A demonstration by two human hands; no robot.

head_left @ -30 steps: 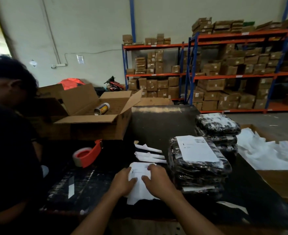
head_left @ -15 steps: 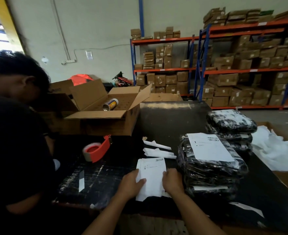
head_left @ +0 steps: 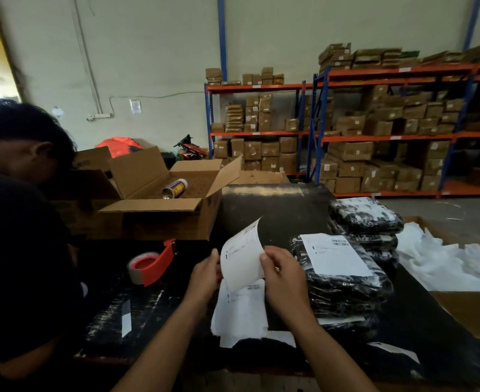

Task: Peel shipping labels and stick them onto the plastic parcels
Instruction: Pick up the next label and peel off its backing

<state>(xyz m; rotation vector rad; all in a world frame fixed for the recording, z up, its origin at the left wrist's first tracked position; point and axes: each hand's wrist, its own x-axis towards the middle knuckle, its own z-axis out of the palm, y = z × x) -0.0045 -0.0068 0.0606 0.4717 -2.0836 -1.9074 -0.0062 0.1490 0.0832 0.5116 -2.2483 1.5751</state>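
We pinch label [head_left: 243, 258] edges, left hand [head_left: 204, 278] and right hand [head_left: 282, 275] both gripping; thin, floppy, sticky, so hold corners, press onto parcel [head_left: 346, 284].

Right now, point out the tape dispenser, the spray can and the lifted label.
tape dispenser [head_left: 159, 263]: head view, orange body.
spray can [head_left: 175, 188]: head view, its side.
lifted label [head_left: 243, 257]: head view, sheet's middle.

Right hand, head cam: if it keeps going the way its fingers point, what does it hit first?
The right hand points up and left, already pinching the raised shipping label. Beyond the sheet, the left hand holding its other edge looks like the first thing in line. Depth between them is unclear.
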